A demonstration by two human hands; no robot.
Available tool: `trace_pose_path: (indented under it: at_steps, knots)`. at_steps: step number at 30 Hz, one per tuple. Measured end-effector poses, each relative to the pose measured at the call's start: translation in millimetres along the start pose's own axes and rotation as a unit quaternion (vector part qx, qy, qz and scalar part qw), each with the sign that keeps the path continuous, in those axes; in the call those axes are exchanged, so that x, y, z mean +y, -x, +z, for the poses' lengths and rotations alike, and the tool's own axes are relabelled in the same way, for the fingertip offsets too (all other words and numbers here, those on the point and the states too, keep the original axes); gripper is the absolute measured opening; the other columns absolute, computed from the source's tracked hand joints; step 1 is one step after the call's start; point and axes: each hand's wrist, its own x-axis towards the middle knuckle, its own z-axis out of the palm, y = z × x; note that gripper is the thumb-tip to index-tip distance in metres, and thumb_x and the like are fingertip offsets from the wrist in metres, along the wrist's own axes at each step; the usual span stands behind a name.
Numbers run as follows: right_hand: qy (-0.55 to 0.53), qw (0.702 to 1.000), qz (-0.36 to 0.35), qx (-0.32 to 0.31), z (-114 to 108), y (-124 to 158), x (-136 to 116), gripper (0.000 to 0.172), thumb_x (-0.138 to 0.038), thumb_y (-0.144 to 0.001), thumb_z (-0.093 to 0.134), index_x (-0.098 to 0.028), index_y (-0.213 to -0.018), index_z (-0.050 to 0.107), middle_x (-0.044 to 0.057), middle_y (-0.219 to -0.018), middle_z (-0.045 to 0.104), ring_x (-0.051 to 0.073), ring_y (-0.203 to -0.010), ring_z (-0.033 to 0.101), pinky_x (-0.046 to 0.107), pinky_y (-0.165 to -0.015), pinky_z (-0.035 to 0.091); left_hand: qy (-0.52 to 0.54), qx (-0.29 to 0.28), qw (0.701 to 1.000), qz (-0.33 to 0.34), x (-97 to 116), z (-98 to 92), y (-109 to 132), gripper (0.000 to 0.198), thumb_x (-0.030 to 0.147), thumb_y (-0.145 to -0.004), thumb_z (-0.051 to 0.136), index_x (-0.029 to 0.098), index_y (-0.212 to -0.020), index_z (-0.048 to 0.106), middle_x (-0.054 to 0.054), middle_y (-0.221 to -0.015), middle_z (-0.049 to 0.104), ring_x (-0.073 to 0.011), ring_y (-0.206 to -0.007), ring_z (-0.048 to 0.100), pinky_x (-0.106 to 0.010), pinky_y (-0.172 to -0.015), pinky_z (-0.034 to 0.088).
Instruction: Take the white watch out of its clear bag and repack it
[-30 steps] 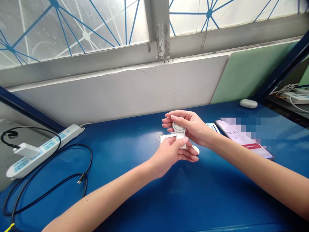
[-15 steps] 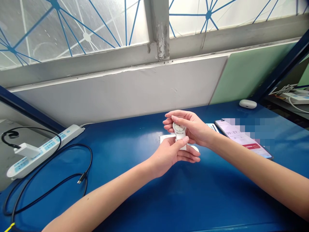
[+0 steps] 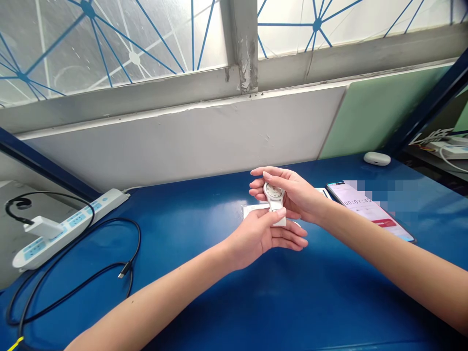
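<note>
One blue table [image 3: 278, 307] ran across the foreground, a black cable [image 3: 140, 236] looping over its near left side and a yellow tie [image 3: 15, 344] showing at the lower corner. Toward the middle, a person's left hand [image 3: 256, 236] had the strap of a white watch [image 3: 274, 191] pinched beneath its thumb, its other fingers extended to the right. Just beyond, the right hand [image 3: 292, 192] curved around the round dial, thumb along the upper rim and fingers partly spread behind; how firmly it gripped the watch could not be told. The watch sat between both hands, dial on the far side and strap toward the near. A flat white packet [image 3: 250, 209] lay partly hidden behind the left hand. To the right, a phone [image 3: 369, 209] rested with its screen lit, part of it pixelated, near a partly covered card [image 3: 323, 192]. At left stood a white power strip [image 3: 109, 199] with a charger [image 3: 43, 227] plugged in. A small white case [image 3: 377, 159] occupied the far right of the tabletop. Behind rose a pale wall panel [image 3: 183, 146], a green panel [image 3: 369, 117] and windows [image 3: 175, 29] patterned with blue lines.
</note>
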Motion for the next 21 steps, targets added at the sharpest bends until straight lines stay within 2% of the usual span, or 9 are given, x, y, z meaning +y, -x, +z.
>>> trace_pose_path:
  at_steps: [2, 4, 8, 14, 18, 21]
  knots:
    - [-0.001, 1.000, 0.006, 0.010, 0.3, -0.3, -1.1, 0.018, -0.030, -0.092, 0.064, -0.021, -0.105, 0.073, 0.005, -0.090, 0.077, 0.014, -0.077, 0.072, 0.025, -0.073, 0.058, 0.013, -0.019, 1.000, -0.001, 1.2, 0.3, 0.0, 0.034, 0.038, -0.086, 0.067, 0.008, -0.101, 0.064, -0.016, -0.094, 0.071, -0.0231, -0.083, 0.071, -0.035, -0.080, 0.054]
    - [-0.005, 1.000, 0.006, 0.015, 0.5, -0.5, -2.7, 0.020, -0.030, -0.094, 0.059, -0.019, -0.104, 0.072, 0.007, -0.089, 0.077, 0.016, -0.077, 0.072, 0.027, -0.075, 0.058, 0.008, -0.014, 1.000, -0.001, 1.5, 0.5, -0.1, 0.032, 0.035, -0.088, 0.066, 0.007, -0.103, 0.064, -0.017, -0.096, 0.071, -0.0241, -0.087, 0.071, -0.035, -0.082, 0.054]
    - [-0.014, 1.000, 0.009, 0.021, -0.2, -0.9, -4.9, 0.026, -0.033, -0.095, 0.051, -0.019, -0.102, 0.072, 0.007, -0.088, 0.077, 0.018, -0.079, 0.072, 0.031, -0.078, 0.057, -0.023, 0.029, 0.999, 0.007, -1.4, -1.1, -1.0, 0.031, 0.035, -0.093, 0.062, 0.007, -0.106, 0.063, -0.017, -0.097, 0.071, -0.0253, -0.090, 0.072, -0.037, -0.085, 0.054]
    - [0.022, 1.000, 0.007, 0.020, -3.3, -1.0, -4.3, 0.023, -0.037, -0.091, 0.057, -0.022, -0.101, 0.072, 0.005, -0.086, 0.077, 0.020, -0.082, 0.071, 0.031, -0.072, 0.055, -0.081, 0.091, 0.992, 0.019, -5.2, -3.7, -3.1, 0.033, 0.039, -0.094, 0.061, 0.008, -0.104, 0.063, -0.017, -0.096, 0.072, -0.0260, -0.093, 0.072, -0.040, -0.090, 0.054]
    - [0.065, 0.997, -0.016, 0.039, -1.6, -3.0, -6.4, 0.021, -0.035, -0.088, 0.060, -0.021, -0.097, 0.072, 0.006, -0.084, 0.075, 0.020, -0.072, 0.068, 0.032, -0.064, 0.052, -0.115, 0.163, 0.977, 0.072, -3.1, -7.9, -7.0, 0.026, 0.036, -0.094, 0.061, 0.010, -0.098, 0.065, -0.013, -0.093, 0.072, -0.0222, -0.087, 0.072, -0.039, -0.090, 0.055]
    - [0.090, 0.993, -0.062, 0.047, 0.9, -4.2, -8.9, 0.019, -0.033, -0.087, 0.063, -0.020, -0.097, 0.072, 0.006, -0.089, 0.075, 0.019, -0.076, 0.067, 0.033, -0.073, 0.053, -0.133, 0.236, 0.954, 0.132, 1.2, -14.8, -10.5, 0.021, 0.032, -0.095, 0.061, 0.012, -0.098, 0.066, -0.010, -0.096, 0.072, -0.0204, -0.095, 0.070, -0.036, -0.094, 0.054]
